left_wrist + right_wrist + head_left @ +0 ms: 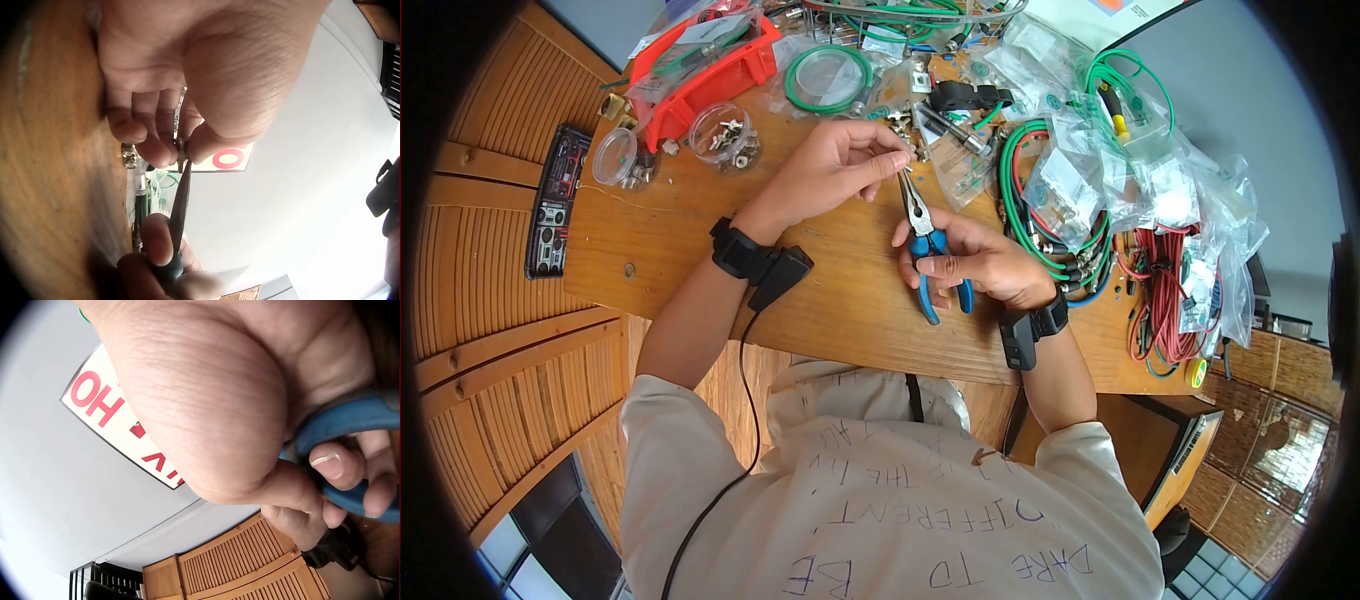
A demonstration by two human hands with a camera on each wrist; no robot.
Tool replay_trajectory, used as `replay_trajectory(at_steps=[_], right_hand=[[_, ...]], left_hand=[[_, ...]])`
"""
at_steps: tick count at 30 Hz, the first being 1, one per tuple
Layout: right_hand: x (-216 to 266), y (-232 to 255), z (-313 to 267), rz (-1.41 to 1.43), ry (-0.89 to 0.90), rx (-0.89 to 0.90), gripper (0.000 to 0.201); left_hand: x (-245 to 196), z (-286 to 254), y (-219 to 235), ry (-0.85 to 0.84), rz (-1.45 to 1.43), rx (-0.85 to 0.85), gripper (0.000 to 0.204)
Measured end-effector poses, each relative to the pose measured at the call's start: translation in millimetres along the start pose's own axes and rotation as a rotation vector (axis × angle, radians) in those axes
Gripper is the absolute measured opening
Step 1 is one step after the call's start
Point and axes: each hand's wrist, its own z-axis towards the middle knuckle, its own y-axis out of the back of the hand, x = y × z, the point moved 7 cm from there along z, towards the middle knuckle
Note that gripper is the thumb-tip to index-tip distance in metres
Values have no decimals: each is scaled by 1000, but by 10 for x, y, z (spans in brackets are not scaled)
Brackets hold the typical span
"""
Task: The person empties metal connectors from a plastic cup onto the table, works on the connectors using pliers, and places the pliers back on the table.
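While hands grip pliers and, apparently, a fitting, wooden table, louvred doors

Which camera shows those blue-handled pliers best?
The head view: it shows the pliers from jaws to blue handles, partly covered by the right hand. The left wrist view shows mainly the jaws, with fingers hiding much else; the right wrist view shows mostly the handles, cut off at the edge.
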Motion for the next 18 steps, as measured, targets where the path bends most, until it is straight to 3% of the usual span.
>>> replay_trajectory(at_steps=[18], right_hand=[[-17,10,4,-9,9,2,34]], left_hand=[[-7,-6,2,8,-2,-1,22]])
